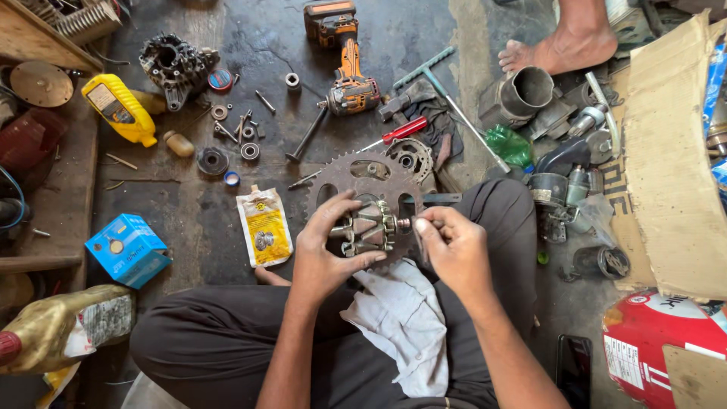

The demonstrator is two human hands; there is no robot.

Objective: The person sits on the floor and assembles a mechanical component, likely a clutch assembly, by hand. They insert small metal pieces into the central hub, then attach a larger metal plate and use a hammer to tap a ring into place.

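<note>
Steel and copper fill the middle of the frame: an alternator rotor (369, 227) lies sideways over the person's lap, held just above a white rag (397, 318) that is spread across the dark trousers, probably there to catch grit and grease. The left hand (327, 254) wraps around the rotor's near end, fingers curled over the claw poles and thumb underneath, a firm grasp that keeps the piece from turning. The right hand (453, 246) pinches at the shaft tip (406, 224) on the rotor's right side, fingertips closed on something small there; whether that is a nut, a ring or a slim tool, I cannot tell.

Behind the rotor, a rusty sprocket (356, 176) lies flat on the dark floor (227, 220), partly hidden by the hands. Left of centre sits a yellow sachet (264, 226), and further left a blue box (127, 248). Upper centre, an orange cordless driver (348, 72) rests on its side, with a red-handled screwdriver (400, 132) below and to the right of it, both within easy reach. Upper left, a yellow bottle (120, 108) lies beside an alternator housing (176, 67), and small nuts and bearings (236, 129) are scattered between them. At the top right, another person's bare foot (556, 47) stands next to a heap of metal parts.
</note>
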